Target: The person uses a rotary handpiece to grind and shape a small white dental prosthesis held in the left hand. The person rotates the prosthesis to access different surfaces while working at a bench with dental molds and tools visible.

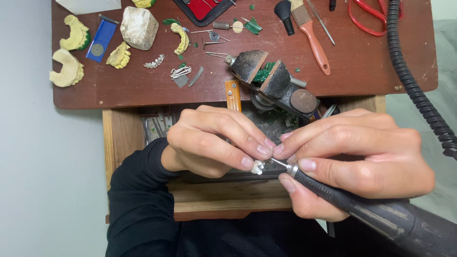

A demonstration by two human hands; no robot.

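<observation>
My left hand (214, 140) pinches a small white dental piece (257, 167) between thumb and fingertips, over an open wooden drawer (223, 200). My right hand (354, 159) grips a dark rotary handpiece (371, 214) like a pen. Its thin metal tip (278, 163) touches the white piece. The fingertips of both hands meet just above the piece. A black ribbed cable (414, 85) runs up the right side from the handpiece.
A brown bench top (352, 71) holds a small black vise (271, 83) with green wax in its jaws, several yellow dental casts (71, 52), a white stone block (139, 27), metal frameworks (180, 73), an orange-handled brush (314, 40), a black brush (285, 14) and red scissors (366, 19).
</observation>
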